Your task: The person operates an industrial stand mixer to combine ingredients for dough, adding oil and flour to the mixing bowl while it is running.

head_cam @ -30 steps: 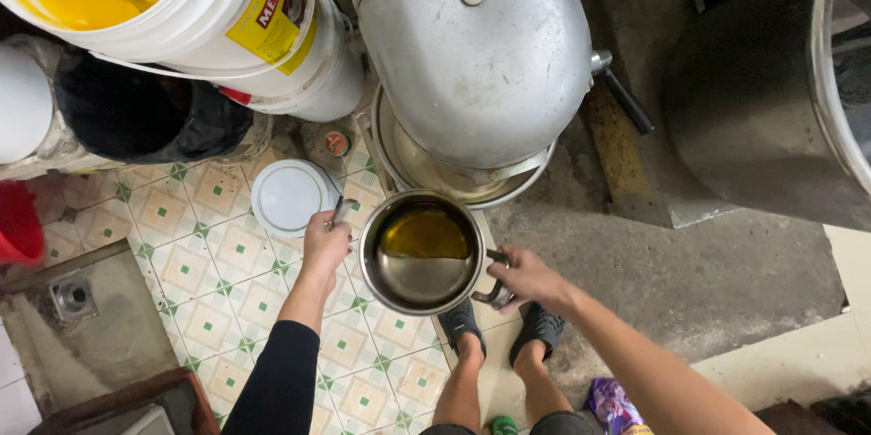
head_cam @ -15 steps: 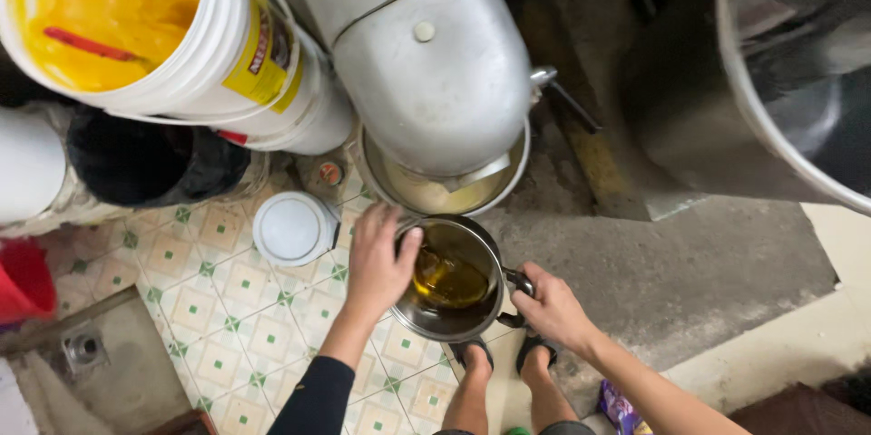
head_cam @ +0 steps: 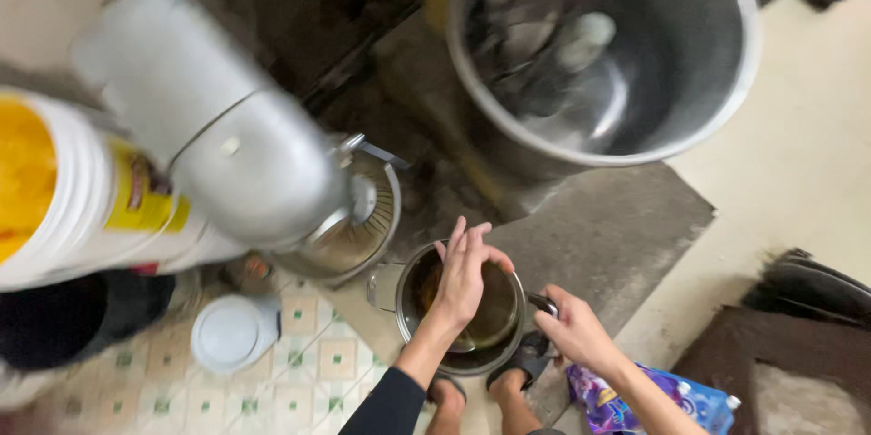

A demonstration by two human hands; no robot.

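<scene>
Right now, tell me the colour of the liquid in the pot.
Dark amber-brown liquid in the metal pot, seen from the head view.

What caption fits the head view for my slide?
Left hand over a pot of amber liquid, right hand on its handle, beside a steel machine.

1. A rough working kitchen or food-preparation back room; patterned floor tiles [head_cam: 318,358] meet bare concrete floor [head_cam: 608,235].
2. A large steel vat [head_cam: 617,63], a grey metal machine [head_cam: 227,145] and a white bucket of yellow stuff [head_cam: 82,208] crowd it.
</scene>
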